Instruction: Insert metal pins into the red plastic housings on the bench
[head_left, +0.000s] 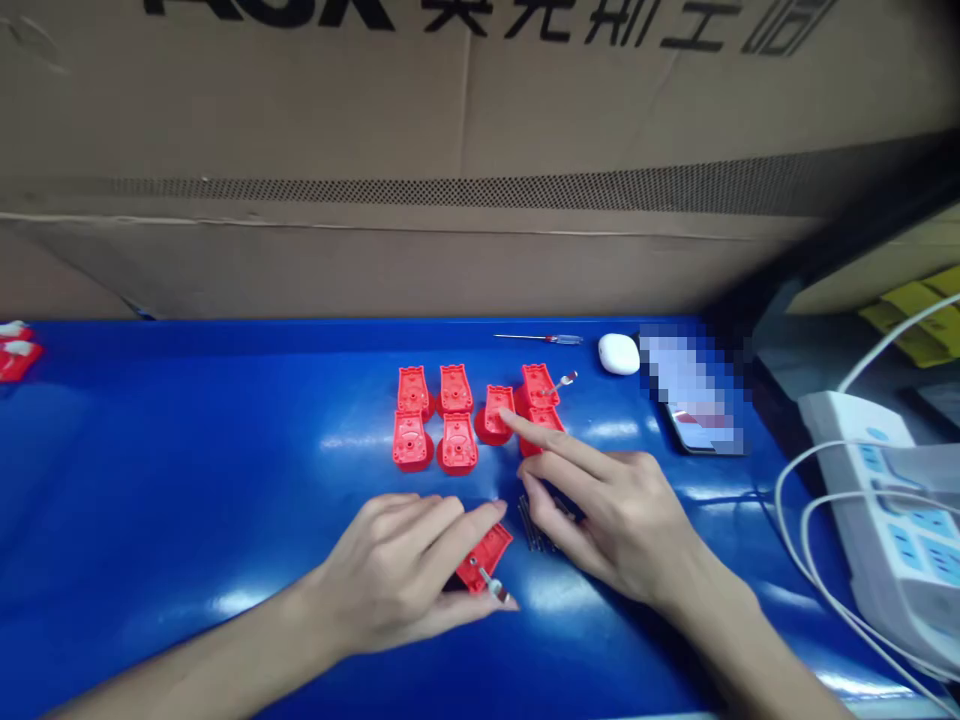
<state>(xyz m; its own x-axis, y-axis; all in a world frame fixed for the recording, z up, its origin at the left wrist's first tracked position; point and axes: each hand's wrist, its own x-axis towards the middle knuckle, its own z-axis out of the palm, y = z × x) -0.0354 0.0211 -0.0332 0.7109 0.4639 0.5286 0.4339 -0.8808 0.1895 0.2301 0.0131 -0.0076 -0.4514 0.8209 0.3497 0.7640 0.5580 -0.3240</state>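
My left hand [409, 575] is closed around a red plastic housing [486, 556], its open side turned up. A small metal part [493, 585] with a shiny end sticks out of that housing near my thumb. My right hand [611, 505] hovers over several thin dark pins [534, 525] on the table. Its thumb and middle finger come together in a pinch; whatever sits between them is too small to make out. The right index finger stretches toward a red housing [498, 408]. Farther right, another red housing [537, 382] has a metal part [564, 382] lying across it.
More red housings [411, 440] stand in rows on the blue table [225, 450]. Behind them lie a screwdriver [540, 339], a white earbud case [619, 354] and a phone [694, 400]. A power strip [885, 500] with white cables is at right. A cardboard box [375, 270] walls the back.
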